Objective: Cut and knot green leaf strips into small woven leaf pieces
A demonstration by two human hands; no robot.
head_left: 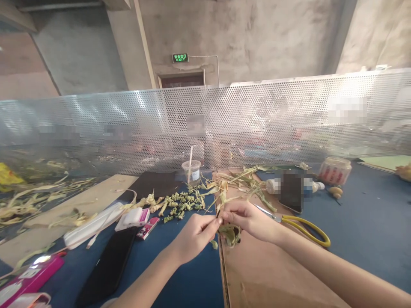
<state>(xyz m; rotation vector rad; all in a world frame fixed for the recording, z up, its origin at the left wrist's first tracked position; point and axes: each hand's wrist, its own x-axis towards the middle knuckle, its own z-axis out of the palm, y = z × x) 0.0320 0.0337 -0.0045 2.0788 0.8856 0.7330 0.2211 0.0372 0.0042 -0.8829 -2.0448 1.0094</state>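
Observation:
My left hand point(195, 237) and my right hand point(248, 219) meet above the edge of a brown board point(272, 273). Both are closed in a pinch on the same green leaf strip point(230, 233), which curls down into a small knot below my right hand. Just beyond my hands lies a pile of small green woven leaf pieces point(180, 204). Loose dry leaf strips point(239, 182) are scattered behind them.
Yellow-handled scissors point(305, 229) lie right of my right hand. A plastic cup with a straw point(191, 171) stands at the perforated metal screen point(205, 124). A black phone point(109, 267), a white case point(93, 226) and pink items point(32, 276) lie at left. A jar point(335, 170) stands far right.

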